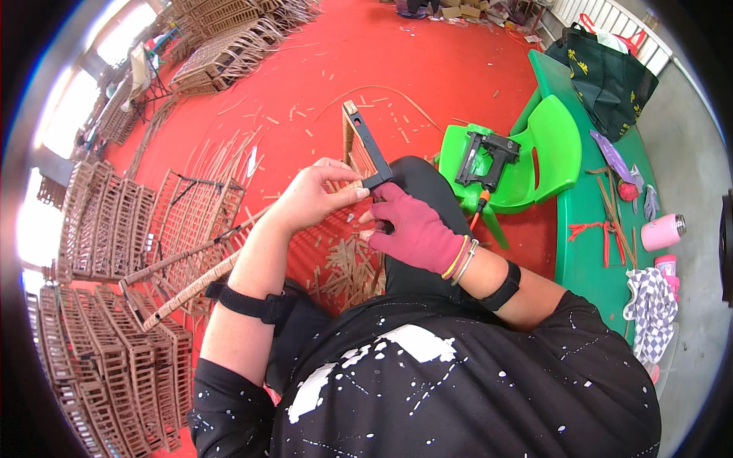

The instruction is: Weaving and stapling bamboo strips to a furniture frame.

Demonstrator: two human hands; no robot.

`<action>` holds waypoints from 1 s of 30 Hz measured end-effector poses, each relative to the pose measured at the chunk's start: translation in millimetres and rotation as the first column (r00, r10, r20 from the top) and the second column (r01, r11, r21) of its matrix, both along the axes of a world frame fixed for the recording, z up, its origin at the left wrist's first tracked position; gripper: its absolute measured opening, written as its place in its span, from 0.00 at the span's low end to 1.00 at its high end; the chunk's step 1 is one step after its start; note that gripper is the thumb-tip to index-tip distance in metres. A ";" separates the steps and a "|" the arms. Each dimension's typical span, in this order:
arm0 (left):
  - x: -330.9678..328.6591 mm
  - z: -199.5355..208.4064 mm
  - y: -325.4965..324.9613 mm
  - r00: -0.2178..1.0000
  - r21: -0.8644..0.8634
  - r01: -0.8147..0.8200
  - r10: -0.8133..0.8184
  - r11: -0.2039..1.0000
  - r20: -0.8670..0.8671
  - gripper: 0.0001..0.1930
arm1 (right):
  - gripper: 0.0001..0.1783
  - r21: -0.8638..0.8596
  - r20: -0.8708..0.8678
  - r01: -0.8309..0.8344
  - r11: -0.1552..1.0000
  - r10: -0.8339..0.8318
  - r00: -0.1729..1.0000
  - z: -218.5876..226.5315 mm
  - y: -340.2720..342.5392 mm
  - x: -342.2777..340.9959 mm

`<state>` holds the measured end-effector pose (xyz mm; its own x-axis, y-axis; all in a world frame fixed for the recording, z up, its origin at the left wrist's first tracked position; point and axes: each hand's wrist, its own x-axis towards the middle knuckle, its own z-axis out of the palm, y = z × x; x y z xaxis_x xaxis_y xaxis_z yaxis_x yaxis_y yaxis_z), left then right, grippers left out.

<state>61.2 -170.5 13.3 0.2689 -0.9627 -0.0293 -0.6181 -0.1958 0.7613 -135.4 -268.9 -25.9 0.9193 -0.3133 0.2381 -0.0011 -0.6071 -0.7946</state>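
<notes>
A long brown woven frame (pixel 195 288) lies across my lap, its far end standing up with a flat black bar (pixel 368 145) along it. My left hand (pixel 317 197) is bare and pinches the frame at the lower end of that bar, thumb and fingers closed. My right hand (pixel 416 229), in a dark pink glove that leaves some fingertips bare, has its fingers bent round the same corner from the other side. What lies under the right fingers is partly hidden. On the green chair (pixel 553 156) to the right rests a black nail gun (pixel 492 160) with an orange hose fitting.
Stacks of woven frames (pixel 107 221) stand at the left, more (pixel 221 57) at the far left. Cut strips (pixel 351 271) litter the red floor. The green table (pixel 565 84) at the right holds a dark bag (pixel 603 76), red-handled pliers (pixel 605 237), a pink bottle (pixel 663 232) and a checked cloth (pixel 649 313).
</notes>
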 end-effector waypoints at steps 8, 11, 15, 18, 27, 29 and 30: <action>0.1 -1.0 0.2 0.994 0.051 -0.020 0.025 0.999 -0.107 0.19 | 0.11 0.588 0.039 0.036 0.808 -0.072 0.997 -12.7 11.5 -3.0; -3.9 -1.8 3.1 0.997 0.028 -0.039 0.041 0.999 -0.065 0.19 | 0.14 0.705 -0.107 0.199 0.681 -0.176 0.979 3.3 2.5 -3.4; -27.1 -1.3 4.8 0.847 -0.091 0.026 0.027 0.995 0.532 0.19 | 0.15 0.437 -0.064 0.215 0.874 -0.208 0.976 -7.8 -3.4 -10.9; -34.1 -13.8 4.4 0.600 -0.041 0.034 0.012 0.999 0.800 0.19 | 0.14 0.242 0.011 0.158 0.957 -0.165 0.986 3.5 8.9 -9.2; -41.1 -18.7 32.7 0.624 0.041 0.040 -0.057 0.998 0.779 0.15 | 0.14 0.291 -0.088 0.027 0.956 -0.002 0.996 23.5 21.4 -21.1; -41.1 -19.2 32.6 0.638 0.025 0.036 -0.043 0.999 0.769 0.16 | 0.14 0.276 -0.072 0.000 0.961 0.021 0.997 25.3 23.3 -20.8; -39.6 -19.9 32.4 0.645 0.011 0.037 -0.032 0.999 0.763 0.17 | 0.15 0.369 -0.081 0.008 0.930 0.023 0.996 25.2 23.0 -19.1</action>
